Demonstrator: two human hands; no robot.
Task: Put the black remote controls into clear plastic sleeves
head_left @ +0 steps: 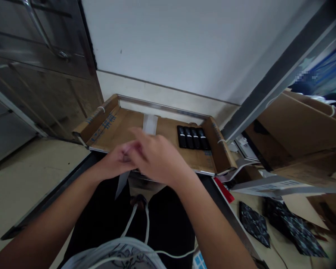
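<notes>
Overlapping in view above the front of the cardboard tray (128,118), the left hand (113,161) and the right hand (158,158) are close together (both blurred), and I cannot tell what either grips. A pale strip (122,184) hangs just below them, while four black items (193,139) lie side by side at the tray's right.

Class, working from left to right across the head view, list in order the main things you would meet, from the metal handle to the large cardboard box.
Metal handle, left hand, right hand, row of four black items, red strip, large cardboard box.
</notes>
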